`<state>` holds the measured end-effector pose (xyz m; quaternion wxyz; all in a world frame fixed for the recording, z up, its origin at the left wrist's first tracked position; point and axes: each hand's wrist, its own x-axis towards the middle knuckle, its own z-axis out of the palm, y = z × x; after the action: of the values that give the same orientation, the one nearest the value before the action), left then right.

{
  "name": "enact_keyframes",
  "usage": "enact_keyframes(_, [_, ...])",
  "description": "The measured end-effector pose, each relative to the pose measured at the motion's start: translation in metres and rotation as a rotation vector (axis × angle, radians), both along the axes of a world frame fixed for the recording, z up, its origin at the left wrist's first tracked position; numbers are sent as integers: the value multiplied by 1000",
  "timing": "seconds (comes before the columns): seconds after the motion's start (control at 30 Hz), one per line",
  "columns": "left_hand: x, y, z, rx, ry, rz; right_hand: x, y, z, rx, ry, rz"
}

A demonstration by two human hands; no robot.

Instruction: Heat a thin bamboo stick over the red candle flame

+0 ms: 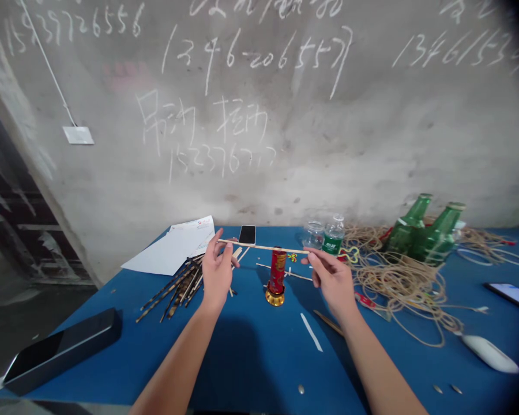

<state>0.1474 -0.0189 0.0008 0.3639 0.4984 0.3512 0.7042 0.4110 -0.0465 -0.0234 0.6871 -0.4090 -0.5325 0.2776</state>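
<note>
Holding what?
Thin wooden stick (263,248), pinched near its ends by left hand (216,274) and right hand (331,282).
Where?
Level across top of red tube (277,271); bundle of mottled sticks (181,285) just beside left hand.

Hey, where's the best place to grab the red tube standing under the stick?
Grip the middle of the red tube, coming from the near side. It stands upright and narrow, so its body is easy to wrap. The wooden stick crosses right at its top, blocking an approach from above, and the gold base flares wider below.
</note>
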Motion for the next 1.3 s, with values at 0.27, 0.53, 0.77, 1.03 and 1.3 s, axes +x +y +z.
enact_keyframes(0.27, [0, 0, 1, -9, -32, 1, 0, 0, -1, -1, -16, 11])
enact_keyframes(0.53, [0, 0, 1, -18, -38, 18, 0, -1, -3, -2, -6, 25])
enact_keyframes(0.77, [-1, 0, 2, -30, -46, 18, -1, -2, 0, 4, -1, 18])
enact_keyframes(1.03, [-3, 2, 1, -20, -40, 29, -1, -3, 0, 3, -11, 52])
enact_keyframes(1.3, [-1, 2, 3, -27, -119, 38, -3, -7, 3, -24, -9, 91])
